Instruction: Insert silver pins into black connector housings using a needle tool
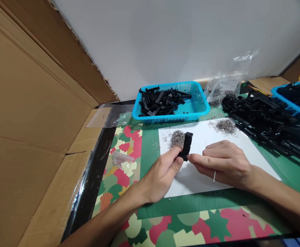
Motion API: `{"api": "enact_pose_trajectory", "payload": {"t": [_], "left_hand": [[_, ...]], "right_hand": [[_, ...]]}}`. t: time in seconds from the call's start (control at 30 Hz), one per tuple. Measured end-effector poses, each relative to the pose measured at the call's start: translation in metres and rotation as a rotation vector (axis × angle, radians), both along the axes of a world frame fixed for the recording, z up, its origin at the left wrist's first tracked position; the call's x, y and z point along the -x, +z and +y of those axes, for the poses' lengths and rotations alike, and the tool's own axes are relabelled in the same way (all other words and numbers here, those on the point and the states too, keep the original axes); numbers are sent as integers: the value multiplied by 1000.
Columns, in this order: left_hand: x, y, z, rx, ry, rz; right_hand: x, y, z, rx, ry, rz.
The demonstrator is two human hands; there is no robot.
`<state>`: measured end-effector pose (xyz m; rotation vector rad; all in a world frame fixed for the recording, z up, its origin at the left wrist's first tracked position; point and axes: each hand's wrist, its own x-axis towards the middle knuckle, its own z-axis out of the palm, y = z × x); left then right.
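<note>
My left hand (162, 171) grips a narrow black plastic part (187, 142) near its lower end, thumb and fingers pinched around it. The part stands roughly upright above a white sheet (196, 185). At its lower end, the fingertips of my right hand (224, 163) come up against it; whether they pinch something small there is hidden. A thin metal rod (214, 176) sticks out below my curled right fingers, its other end hidden in the hand. Just behind the black part lies a pile of small metal springs or wire pieces (177, 138). Another such pile (226, 126) is farther right.
A blue plastic basket (170, 118) with black parts stands at the back. On the right, many black parts (270, 120) are heaped beside a second blue basket (294, 109). Clear bags (222, 87) lean by the wall. Cardboard (23, 120) walls off the left side.
</note>
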<state>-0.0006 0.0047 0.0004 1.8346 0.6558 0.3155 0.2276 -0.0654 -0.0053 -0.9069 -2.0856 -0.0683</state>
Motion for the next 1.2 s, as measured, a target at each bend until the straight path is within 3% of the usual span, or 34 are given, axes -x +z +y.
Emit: {"api": "enact_pose_trajectory", "payload": {"t": [0.3,0.47,0.6,0.93,1.2], "left_hand": [[1,-8,-4,341,62,-77],[-1,-4,-1,511,-10,-176],[-1,0,1,517,-95,-176],[-1,2,1,435,-89,-165],[-1,-6,-2,388,-30,-250]], "right_hand": [[-3,-2,0,-9,14,-6],[-9,-4,2,-3,-6,-16],[-13,-4,3,14,-19,14],[-9,-3,1,-27,-45,-17],[0,8,-3,123,-73,130]]}}
